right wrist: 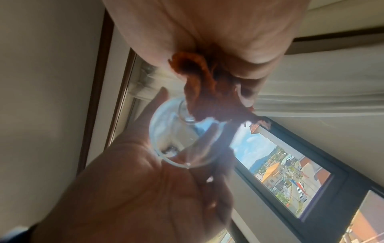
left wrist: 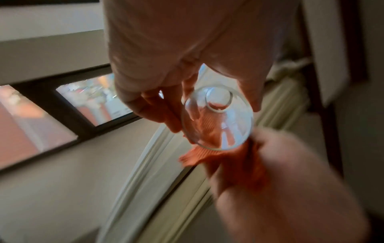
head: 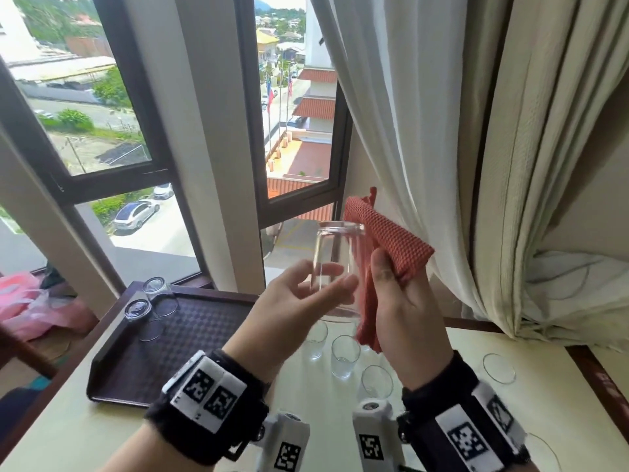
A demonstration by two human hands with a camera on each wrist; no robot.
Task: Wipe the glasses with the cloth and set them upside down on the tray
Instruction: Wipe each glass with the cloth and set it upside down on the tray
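nearest the camera, both wrists wear black bands with printed marker tags; the left hand (head: 299,301) holds a clear glass (head: 338,270) upside down in the air, thumb and fingers curled loosely round its wall, the thick base on top and the open rim facing down; in the left wrist view the rim and base show as rings with fingers on either side; the right hand (head: 405,301) grips a red waffle-weave cloth (head: 388,243), thumb pressing it against the fingers; the cloth lies against the right side of the glass, folds over near the base and hangs down past the rim; below the hands, on the pale surface (head: 102,427), several more clear glasses (head: 345,356) stand upright with open mouths up, close together under the held glass, and one more stands apart toward the right edge; farther left on the surface lies a dark brown tray (head: 190,335) with a textured floor; at its far left corner two glasses (head: 149,308) stand upside down, just beside each other; left of the tray sits a pink plastic bag (head: 27,301); behind everything a dark-framed window (head: 163,178) looks onto a street and roofs, and pale curtains (head: 476,131) hang at the right.
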